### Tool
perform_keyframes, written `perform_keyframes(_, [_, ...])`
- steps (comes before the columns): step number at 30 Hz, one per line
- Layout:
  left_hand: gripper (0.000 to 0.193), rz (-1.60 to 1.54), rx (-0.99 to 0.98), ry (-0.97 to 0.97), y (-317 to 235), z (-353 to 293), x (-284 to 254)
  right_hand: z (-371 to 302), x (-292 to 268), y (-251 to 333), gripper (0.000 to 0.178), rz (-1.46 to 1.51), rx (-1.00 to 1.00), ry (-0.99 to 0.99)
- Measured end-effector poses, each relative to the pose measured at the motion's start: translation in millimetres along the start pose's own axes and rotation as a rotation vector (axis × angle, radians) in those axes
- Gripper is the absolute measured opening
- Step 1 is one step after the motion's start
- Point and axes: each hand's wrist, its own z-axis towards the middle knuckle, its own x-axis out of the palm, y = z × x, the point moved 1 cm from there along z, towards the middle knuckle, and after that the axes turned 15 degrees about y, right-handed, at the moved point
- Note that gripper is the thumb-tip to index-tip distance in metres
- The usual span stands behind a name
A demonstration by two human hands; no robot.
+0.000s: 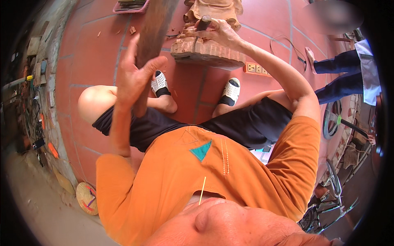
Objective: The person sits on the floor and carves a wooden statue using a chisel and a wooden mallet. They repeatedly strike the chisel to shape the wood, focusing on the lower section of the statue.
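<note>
Left hand point(135, 80) wraps one wooden club point(155, 35), upright left of the carving; right hand point(221, 35) grasps one dark-ended tool point(203, 23) at the carving, tip contact I can't tell; one wood carving point(211, 53) stands on red tiles point(191, 88), beyond two white shoes point(232, 89); one socket strip point(256, 69) beside it; I'd judge club stiff, hefty, best held by its narrow lower end; carving heavy, edges chippable, so I'd lift by the base; tool rigid, held near its top.

The carving point(209, 51) is tan, the wooden club point(153, 39) brown
</note>
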Motion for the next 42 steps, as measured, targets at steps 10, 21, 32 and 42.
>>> perform_keyframes(10, [0.073, 0.695, 0.281, 0.176, -77.1, 67.8, -20.5, 0.4, 1.5, -14.3, 0.032, -0.014, 0.189, -0.031])
perform_keyframes(21, [0.07, 0.777, 0.293, 0.337, -33.1, 101.5, -26.6, -7.7, 14.5, -10.2, 0.028, 0.048, 0.058, -0.085])
perform_keyframes(32, [0.071, 1.127, 0.182, 0.551, -21.7, 124.0, -26.2, -9.6, 17.0, -17.8, 0.026, 0.123, 0.033, -0.108])
perform_keyframes(42, [0.08, 0.887, 0.192, 0.616, -51.4, 118.5, -31.7, -6.8, 52.2, -10.5, 0.022, 0.193, 0.029, -0.459])
